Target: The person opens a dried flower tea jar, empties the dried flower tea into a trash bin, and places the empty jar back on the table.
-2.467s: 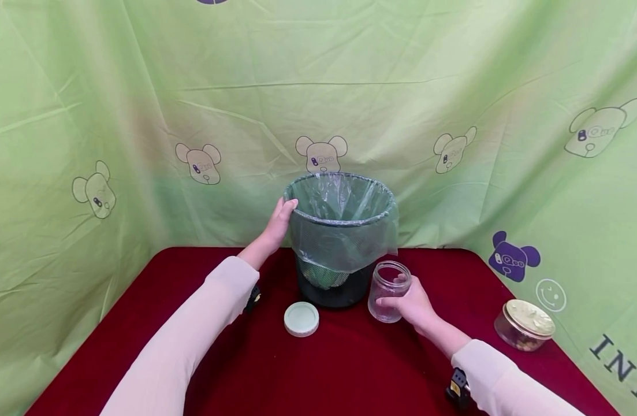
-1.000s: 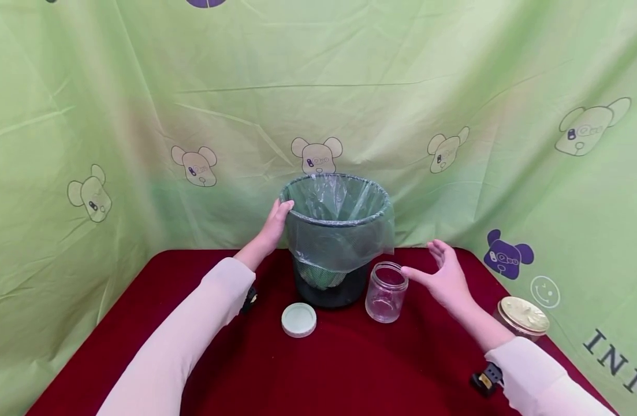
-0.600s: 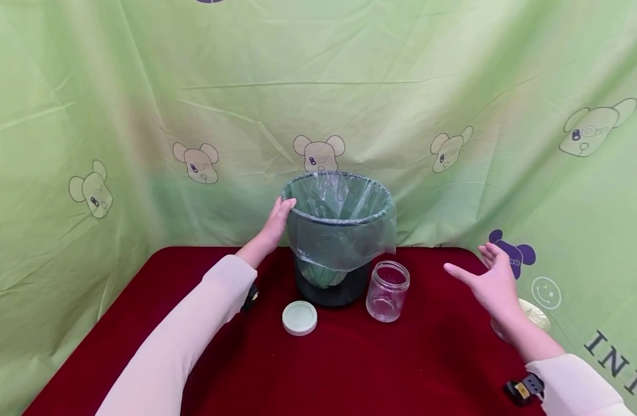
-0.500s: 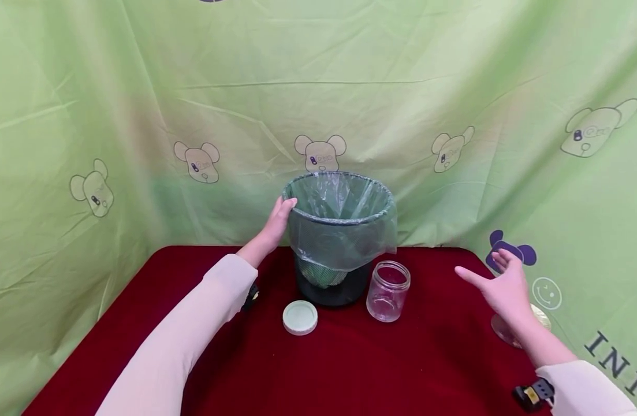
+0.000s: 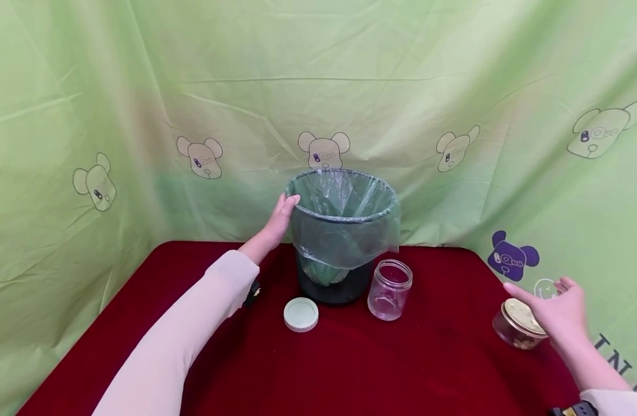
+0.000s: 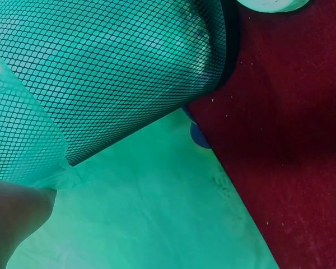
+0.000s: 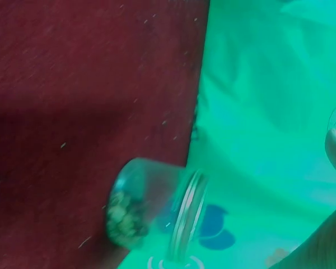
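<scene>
A black mesh wastebasket (image 5: 335,293) stands upright at the back middle of the table, lined with a translucent plastic bag (image 5: 344,242) folded over its rim. My left hand (image 5: 278,222) grips that rim on the left side, thumb over the edge. At the far right, my right hand (image 5: 561,312) hangs over a low clear jar (image 5: 518,335) with a gold lid. Its thumb and fingers are spread apart and hold nothing. In the right wrist view, small pale pieces show at the bottom of this jar (image 7: 151,202), below the hand (image 7: 325,235).
A glass jar (image 5: 388,297) without a lid stands just right of the wastebasket's base. In front of the wastebasket lies a pale green round lid (image 5: 301,315). Green cloth with printed bear heads (image 5: 323,151) hangs around the dark red table (image 5: 360,370).
My right hand has let go of the open glass jar and moved right to above the gold-lidded jar. The left hand stays on the wastebasket's rim.
</scene>
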Demonstrator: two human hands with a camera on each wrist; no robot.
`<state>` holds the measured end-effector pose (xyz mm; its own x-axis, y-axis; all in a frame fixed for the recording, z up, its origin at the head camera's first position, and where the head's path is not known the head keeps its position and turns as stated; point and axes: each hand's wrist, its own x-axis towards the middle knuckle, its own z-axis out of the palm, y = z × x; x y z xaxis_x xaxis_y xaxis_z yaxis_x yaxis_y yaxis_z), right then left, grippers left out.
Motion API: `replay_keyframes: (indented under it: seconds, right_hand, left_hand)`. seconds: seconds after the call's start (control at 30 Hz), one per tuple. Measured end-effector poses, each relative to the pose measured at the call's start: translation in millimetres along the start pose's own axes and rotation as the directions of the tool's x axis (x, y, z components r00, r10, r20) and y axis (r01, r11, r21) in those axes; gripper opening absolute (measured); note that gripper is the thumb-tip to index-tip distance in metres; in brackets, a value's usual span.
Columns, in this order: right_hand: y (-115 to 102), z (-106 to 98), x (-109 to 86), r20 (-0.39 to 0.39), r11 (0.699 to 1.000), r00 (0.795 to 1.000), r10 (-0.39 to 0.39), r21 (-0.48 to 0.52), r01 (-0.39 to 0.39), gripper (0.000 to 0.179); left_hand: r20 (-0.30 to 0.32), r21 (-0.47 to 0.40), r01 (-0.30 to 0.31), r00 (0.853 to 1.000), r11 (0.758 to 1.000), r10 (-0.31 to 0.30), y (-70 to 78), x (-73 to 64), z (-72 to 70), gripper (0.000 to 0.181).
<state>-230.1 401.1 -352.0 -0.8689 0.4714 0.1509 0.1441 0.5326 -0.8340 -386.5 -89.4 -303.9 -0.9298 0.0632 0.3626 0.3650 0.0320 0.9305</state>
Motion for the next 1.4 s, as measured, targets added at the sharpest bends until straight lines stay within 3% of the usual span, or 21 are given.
replay_keyframes:
  seconds: [0.27, 0.53, 0.6, 0.87, 0.97, 1.1, 1.4]
  right_hand:
    - [21.2, -6.6, 4.3, 0.05, 0.993, 0.992, 0.114, 0.007, -0.115, 0.116]
    - [34.8, 1.0, 3.3, 0.026, 0.986, 0.986, 0.165, -0.019, -0.165, 0.096]
    - [38.3, 3.6, 2.9, 0.038, 0.985, 0.984, 0.172, 0.002, -0.172, 0.1]
    - [45.2, 12.1, -1.3, -0.051, 0.985, 0.985, 0.166, 0.061, -0.163, 0.063]
    - [46.1, 13.6, -2.5, -0.058, 0.983, 0.985, 0.164, 0.097, -0.158, 0.059]
    - [51.5, 16.3, -2.7, -0.026, 0.972, 0.985, 0.17, 0.17, -0.163, 0.06]
    - [68.1, 25.5, 4.3, -0.018, 0.962, 0.971, 0.239, 0.139, -0.235, 0.079]
  left_hand:
    - [0.009, -0.009, 0.009, 1.0, 1.0, -0.009, 0.4, -0.1, -0.4, 0.072]
    - [0.004, -0.009, -0.007, 1.0, 1.0, 0.007, 0.7, -0.1, -0.2, 0.071]
    - [0.006, -0.01, -0.003, 1.0, 1.0, 0.003, 0.1, 0.3, -0.5, 0.071]
    - [0.007, 0.003, 0.005, 1.0, 1.0, -0.005, 0.5, 0.4, -0.8, 0.073]
    - [0.006, 0.006, -0.008, 1.0, 1.0, 0.008, 0.6, 1.0, -0.2, 0.072]
    - [0.008, 0.003, -0.018, 1.0, 1.0, 0.018, -1.2, 2.6, -0.2, 0.071]
    - [0.006, -0.003, -0.021, 1.0, 1.0, 0.021, -3.6, 3.4, -0.7, 0.07]
